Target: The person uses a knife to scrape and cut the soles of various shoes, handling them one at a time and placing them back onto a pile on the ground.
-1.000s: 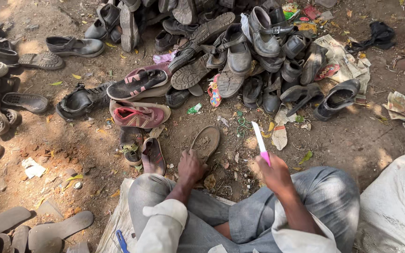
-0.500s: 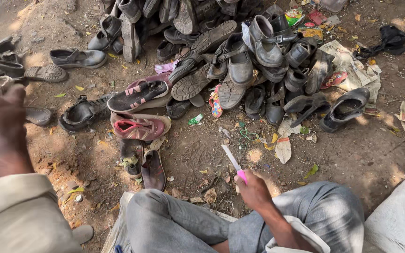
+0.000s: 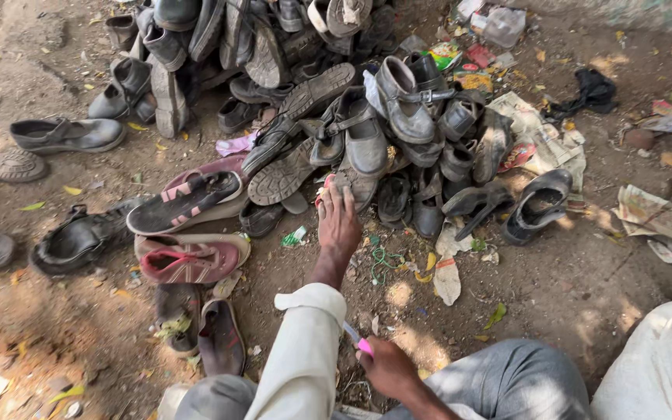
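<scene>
The person sits on bare dirt ground [image 3: 569, 288] facing a big heap of worn grey and black leather shoes [image 3: 367, 101]. The left hand [image 3: 339, 222] reaches forward, its grip loosely spread, the fingertips touching the sole edge of a dusty grey shoe [image 3: 355, 183] at the near foot of the heap; nothing is pinched yet. The pale cream sleeve [image 3: 301, 358] of that arm runs back toward the lap. The right hand [image 3: 386, 365] rests low beside the knee in grey trousers [image 3: 507, 381], its grip pressed together round a thin stick-like tool with a pink handle and white tip [image 3: 355, 338], which points up and to the left, close beside the left sleeve.

Left of the reaching hand lie a dark sandal with pink straps [image 3: 188, 198] and a maroon slip-on shoe [image 3: 192, 257], the first just above the second. A black shoe with an open mouth [image 3: 538, 206] sits apart to the right, near crumpled newspaper [image 3: 663, 222].

The risks, as I judge them: the grey shoe sits wedged under others, so tugging it from the base may bring neighbours sliding down onto the hand. A fingertip hold on a dusty sole could slip. The tool's tip lies near the sleeve and could catch the cloth if either arm swings across.
</scene>
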